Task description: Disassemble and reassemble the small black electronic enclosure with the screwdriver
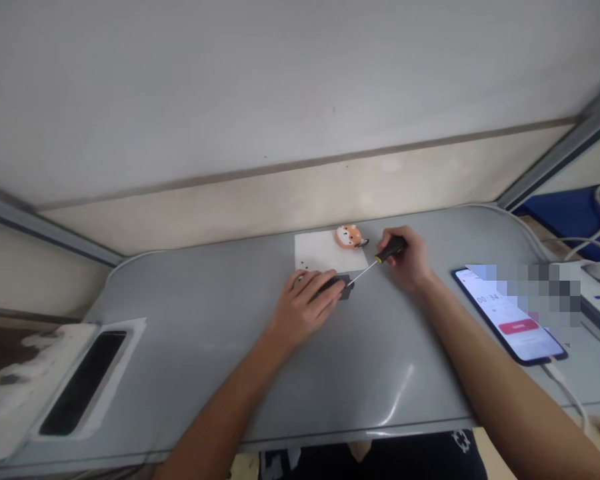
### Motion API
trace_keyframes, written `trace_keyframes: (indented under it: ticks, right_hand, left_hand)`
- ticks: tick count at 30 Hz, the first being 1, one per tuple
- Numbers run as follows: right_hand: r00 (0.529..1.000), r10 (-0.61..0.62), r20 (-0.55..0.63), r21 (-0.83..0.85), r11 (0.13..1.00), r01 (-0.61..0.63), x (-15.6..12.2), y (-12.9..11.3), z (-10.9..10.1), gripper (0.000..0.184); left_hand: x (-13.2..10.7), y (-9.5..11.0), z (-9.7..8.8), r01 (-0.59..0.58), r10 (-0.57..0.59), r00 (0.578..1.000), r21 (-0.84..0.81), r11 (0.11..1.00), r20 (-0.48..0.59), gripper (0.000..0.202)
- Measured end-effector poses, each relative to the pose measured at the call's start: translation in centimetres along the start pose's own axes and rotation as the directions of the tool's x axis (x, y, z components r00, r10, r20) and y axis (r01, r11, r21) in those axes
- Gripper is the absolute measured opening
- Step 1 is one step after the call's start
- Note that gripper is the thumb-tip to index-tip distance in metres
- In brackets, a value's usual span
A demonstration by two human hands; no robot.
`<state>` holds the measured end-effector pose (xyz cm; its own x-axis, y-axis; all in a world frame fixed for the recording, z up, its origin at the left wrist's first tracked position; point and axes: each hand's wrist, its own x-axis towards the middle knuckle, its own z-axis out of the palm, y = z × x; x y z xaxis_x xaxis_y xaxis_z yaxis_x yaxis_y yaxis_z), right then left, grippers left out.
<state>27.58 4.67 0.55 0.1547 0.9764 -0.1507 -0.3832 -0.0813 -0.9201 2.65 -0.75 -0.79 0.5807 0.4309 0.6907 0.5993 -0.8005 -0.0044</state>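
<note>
My left hand (304,301) lies over a small dark flat part (344,287) on the grey mat (215,313), fingers pressing it down. My right hand (407,257) is closed around a screwdriver (386,253) with a black and yellow handle. The thin metal shaft slants down to the left and its tip meets the dark part by my left fingertips. Just behind lies a white sheet (317,252) with a few tiny dark specks on it, perhaps screws. An orange and white animal-face keyring (349,236) sits on the sheet's far right corner.
A phone (510,317) with a lit timer screen lies at the right, a cable running from its near end. A white power strip (597,293) is at the far right. At the left, a white box (83,380) holds a dark phone-shaped item. A wall rises behind the mat.
</note>
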Motion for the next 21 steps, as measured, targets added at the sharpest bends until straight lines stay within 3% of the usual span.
trace_keyframes:
  ticks: [21]
  right_hand:
    - [0.999, 0.0, -0.054, -0.002, 1.0, 0.0, 0.42, 0.49, -0.03, 0.029]
  left_hand:
    - [-0.09, -0.31, -0.07, -0.004, 0.004, 1.0, -0.019, 1.0, 0.013, 0.024]
